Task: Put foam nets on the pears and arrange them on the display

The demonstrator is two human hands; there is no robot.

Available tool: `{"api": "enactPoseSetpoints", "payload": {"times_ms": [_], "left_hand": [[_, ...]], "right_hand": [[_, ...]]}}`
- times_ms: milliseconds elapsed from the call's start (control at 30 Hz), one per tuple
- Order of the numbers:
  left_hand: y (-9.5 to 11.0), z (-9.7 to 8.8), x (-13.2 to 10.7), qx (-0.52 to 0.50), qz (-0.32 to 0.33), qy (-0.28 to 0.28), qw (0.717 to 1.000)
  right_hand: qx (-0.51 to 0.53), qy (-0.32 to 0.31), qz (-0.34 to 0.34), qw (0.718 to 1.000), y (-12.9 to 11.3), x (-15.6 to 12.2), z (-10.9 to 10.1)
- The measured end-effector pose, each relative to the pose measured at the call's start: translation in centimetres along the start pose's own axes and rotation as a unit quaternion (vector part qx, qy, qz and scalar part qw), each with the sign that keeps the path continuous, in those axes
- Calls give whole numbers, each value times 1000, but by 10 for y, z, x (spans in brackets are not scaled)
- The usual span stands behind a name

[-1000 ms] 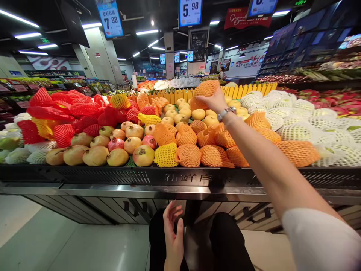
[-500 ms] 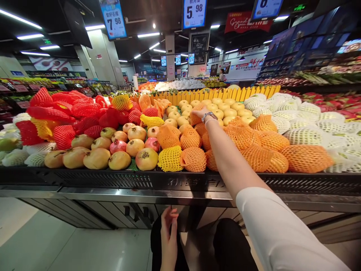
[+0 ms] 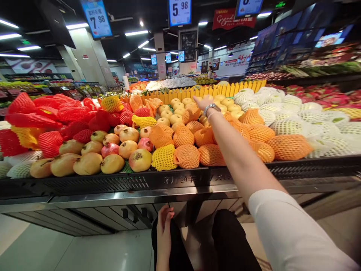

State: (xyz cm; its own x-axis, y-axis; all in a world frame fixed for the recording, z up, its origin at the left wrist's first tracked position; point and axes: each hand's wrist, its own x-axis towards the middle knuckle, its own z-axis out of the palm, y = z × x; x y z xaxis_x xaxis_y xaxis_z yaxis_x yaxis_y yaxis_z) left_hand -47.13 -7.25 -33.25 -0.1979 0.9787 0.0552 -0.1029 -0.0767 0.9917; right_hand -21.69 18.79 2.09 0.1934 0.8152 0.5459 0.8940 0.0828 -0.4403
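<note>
My right hand [image 3: 203,101], a watch on its wrist, reaches over the bare yellow-brown pears [image 3: 176,118] with its fingers stretched out and holding nothing I can see. Just below it lies a fruit in an orange foam net [image 3: 191,114], apart from the fingers. More orange-netted fruits [image 3: 187,156] fill the front rows, beside one in a yellow net [image 3: 164,157]. My left hand [image 3: 165,217] hangs low by my knee, in front of the stand. Its fingers are loosely bent, and nothing shows in them.
Pomegranates [image 3: 114,163] and red-netted fruits [image 3: 59,113] lie on the left, white-netted fruits [image 3: 293,116] on the right. A black slotted rail [image 3: 96,183] edges the stand, with a yellow picket fence [image 3: 203,90] behind. Price signs [image 3: 179,13] hang overhead.
My right hand has let go of the orange-netted fruit, which now lies on the pears, and has moved off to its upper right. The view has shifted slightly; my left hand stays low.
</note>
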Motion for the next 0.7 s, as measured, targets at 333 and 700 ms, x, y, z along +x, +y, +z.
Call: {"api": "enactPoseSetpoints", "payload": {"times_ms": [333, 700], "left_hand": [[-12, 17, 7, -12, -21, -62, 998], [-9, 44, 10, 60, -34, -43, 997]], "right_hand": [[-154, 280, -66, 945, 98, -279, -210], [-120, 225, 485, 837, 306, -601, -209]]}}
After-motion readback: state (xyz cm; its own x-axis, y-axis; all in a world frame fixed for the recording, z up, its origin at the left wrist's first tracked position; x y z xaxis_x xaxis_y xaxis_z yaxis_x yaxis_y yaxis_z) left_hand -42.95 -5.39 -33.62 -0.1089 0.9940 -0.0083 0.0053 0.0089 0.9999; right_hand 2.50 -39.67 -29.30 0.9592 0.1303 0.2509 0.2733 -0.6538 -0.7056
